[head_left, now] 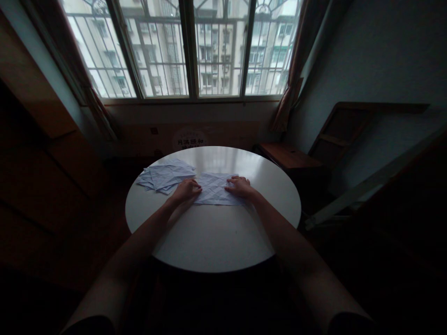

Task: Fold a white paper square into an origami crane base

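A creased sheet of paper point(213, 188) lies unfolded on the round white table point(213, 242), its surface crossed by fold lines. At its left edge is my left hand point(188, 190), with the fingers curled together and closed on the paper's margin. My right hand point(240, 187) rests over the right part of the same sheet, fingers apart and pressed down on it. To the left, beside my left hand, a loose pile of similar creased paper sheets point(167, 174) overlaps unevenly.
Beyond the table a long printed cardboard panel point(230, 135) stands under the barred window point(188, 51). A low wooden stand point(289, 156) is at the back right. A wooden cabinet point(38, 93) rises on the left. The room is dim.
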`<state>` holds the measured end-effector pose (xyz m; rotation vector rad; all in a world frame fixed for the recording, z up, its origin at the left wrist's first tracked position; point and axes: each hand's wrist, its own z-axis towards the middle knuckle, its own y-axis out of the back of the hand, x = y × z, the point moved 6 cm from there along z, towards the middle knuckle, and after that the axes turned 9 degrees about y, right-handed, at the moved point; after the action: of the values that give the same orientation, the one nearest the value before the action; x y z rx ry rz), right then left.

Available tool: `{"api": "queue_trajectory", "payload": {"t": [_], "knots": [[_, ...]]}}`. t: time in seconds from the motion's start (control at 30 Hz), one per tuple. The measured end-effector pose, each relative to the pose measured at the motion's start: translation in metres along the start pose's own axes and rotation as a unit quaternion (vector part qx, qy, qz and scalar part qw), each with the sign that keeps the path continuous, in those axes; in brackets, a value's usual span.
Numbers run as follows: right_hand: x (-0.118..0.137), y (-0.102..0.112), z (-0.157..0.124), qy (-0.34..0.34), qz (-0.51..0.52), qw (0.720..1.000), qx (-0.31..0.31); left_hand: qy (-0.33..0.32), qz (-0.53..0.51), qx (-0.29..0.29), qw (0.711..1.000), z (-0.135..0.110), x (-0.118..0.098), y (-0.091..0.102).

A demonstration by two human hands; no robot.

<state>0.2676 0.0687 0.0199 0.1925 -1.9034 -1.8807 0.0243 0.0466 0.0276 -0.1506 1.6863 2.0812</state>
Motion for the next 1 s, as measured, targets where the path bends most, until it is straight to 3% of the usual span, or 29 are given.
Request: {"api": "queue_trajectory", "payload": {"t": [0.47,0.77,1.0], "knots": [[-0.002,-0.001,0.001,-0.005,0.000,1.000,-0.006,0.055,0.019,-0.057,0.997,0.000,0.008,0.009],[0.000,0.000,0.000,-0.001,0.003,1.000,-0.001,-0.053,-0.112,-0.052,0.991,0.004,-0.005,0.006],[0.000,0.000,0.000,0.003,-0.002,1.000,-0.003,-0.050,-0.110,-0.009,0.993,0.002,0.000,-0.005]]}}
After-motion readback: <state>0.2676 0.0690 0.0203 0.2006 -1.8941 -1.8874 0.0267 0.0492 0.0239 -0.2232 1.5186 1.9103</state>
